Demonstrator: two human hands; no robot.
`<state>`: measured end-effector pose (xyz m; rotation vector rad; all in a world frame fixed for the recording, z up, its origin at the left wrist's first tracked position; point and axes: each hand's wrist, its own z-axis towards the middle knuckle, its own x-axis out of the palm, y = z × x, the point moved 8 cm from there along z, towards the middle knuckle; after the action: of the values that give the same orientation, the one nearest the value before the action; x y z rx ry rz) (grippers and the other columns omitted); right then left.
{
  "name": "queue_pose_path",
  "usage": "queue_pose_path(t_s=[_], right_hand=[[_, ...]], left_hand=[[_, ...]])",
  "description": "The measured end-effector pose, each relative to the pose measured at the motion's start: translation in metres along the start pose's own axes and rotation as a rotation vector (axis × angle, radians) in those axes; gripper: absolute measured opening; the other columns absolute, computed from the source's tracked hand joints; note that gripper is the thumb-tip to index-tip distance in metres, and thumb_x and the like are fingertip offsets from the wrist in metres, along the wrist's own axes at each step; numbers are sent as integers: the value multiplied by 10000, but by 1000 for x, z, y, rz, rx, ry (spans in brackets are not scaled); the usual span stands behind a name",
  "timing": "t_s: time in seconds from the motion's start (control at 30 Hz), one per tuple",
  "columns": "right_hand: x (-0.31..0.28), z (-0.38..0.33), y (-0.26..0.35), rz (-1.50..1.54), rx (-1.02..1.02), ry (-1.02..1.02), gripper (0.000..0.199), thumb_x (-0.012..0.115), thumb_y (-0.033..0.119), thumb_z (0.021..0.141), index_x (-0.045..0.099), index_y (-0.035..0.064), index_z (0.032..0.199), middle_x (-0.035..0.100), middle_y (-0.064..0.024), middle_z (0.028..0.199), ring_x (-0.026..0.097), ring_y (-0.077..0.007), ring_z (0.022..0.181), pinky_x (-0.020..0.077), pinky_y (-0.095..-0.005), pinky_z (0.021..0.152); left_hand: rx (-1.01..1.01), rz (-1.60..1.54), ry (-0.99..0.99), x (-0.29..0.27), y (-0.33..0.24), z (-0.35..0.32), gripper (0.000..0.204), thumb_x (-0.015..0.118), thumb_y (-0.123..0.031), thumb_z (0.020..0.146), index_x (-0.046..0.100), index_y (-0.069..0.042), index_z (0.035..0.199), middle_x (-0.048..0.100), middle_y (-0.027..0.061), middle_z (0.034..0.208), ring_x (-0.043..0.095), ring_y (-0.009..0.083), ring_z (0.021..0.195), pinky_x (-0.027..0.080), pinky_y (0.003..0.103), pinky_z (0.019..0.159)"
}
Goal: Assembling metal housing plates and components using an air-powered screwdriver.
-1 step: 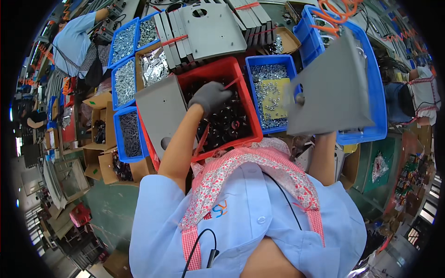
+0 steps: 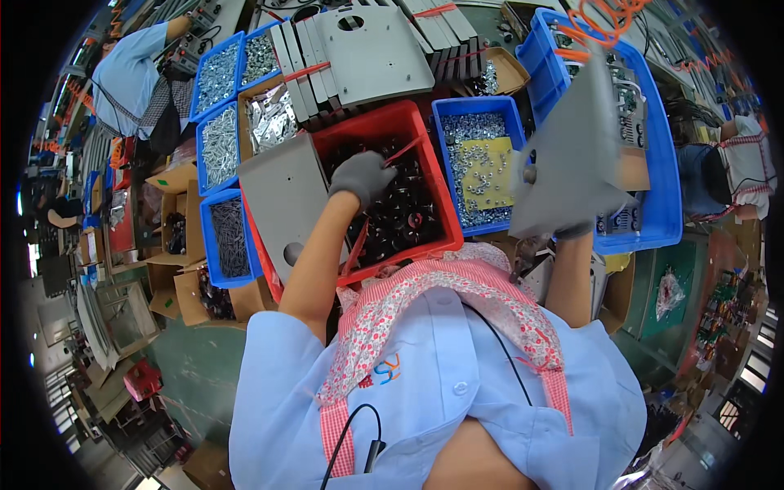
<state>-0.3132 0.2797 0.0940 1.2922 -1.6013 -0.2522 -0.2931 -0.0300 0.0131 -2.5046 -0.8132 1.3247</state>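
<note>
My left hand (image 2: pixel 361 178), in a grey glove, reaches over the red bin (image 2: pixel 447 216) of black round parts (image 2: pixel 400 224). Its fingers curl together and down; what they hold, if anything, is hidden. A red strap (image 2: pixel 404 152) runs from beside the fingers towards the bin's far right. My right hand (image 2: pixel 575 231), gloved too, grips the lower edge of a grey metal panel (image 2: pixel 572 155), its fingers mostly hidden. The panel stands tilted and blurred between a blue bin of small nuts (image 2: pixel 482 126) and a larger blue bin (image 2: pixel 665 204) of circuit boards.
Another grey panel (image 2: pixel 282 192) leans on the red bin's left side. Strapped panels (image 2: pixel 371 53) stand behind it. Blue bins of screws (image 2: pixel 219 147) line the left. An orange coiled hose (image 2: pixel 608 20) hangs at top right. Other people (image 2: pixel 131 77) work at both sides.
The grey panel has turned and swung so that its face looks narrower, uncovering more of the circuit boards behind. My left hand has shifted slightly left and down.
</note>
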Motion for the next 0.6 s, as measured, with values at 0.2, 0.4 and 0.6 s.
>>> queue_pose_path(t_s=[0.2,0.4,0.6], right_hand=[[-28,13,-24,95,-10,-27,240,587,88,695,562,9,920,576,-109,634,580,-224,493,507,-369,482],[-18,12,-32,-112,9,-49,211,590,75,696,569,-8,889,573,-108,585,580,-221,470,508,-365,456],[-9,8,-28,-241,-1,-43,227,606,62,676,570,-8,889,569,-92,602,565,-195,440,504,-341,423]], left_hand=[[-140,312,-116,25,18,-24,344,630,-384,803,689,-91,973,677,159,994,658,312,936,514,422,793],[9,-455,-112,53,37,-11,242,616,-232,818,655,-37,957,672,129,771,666,231,685,529,363,671],[399,-1383,-10,1,-37,-53,350,572,-146,876,562,41,1171,647,67,987,634,131,835,508,248,746]])
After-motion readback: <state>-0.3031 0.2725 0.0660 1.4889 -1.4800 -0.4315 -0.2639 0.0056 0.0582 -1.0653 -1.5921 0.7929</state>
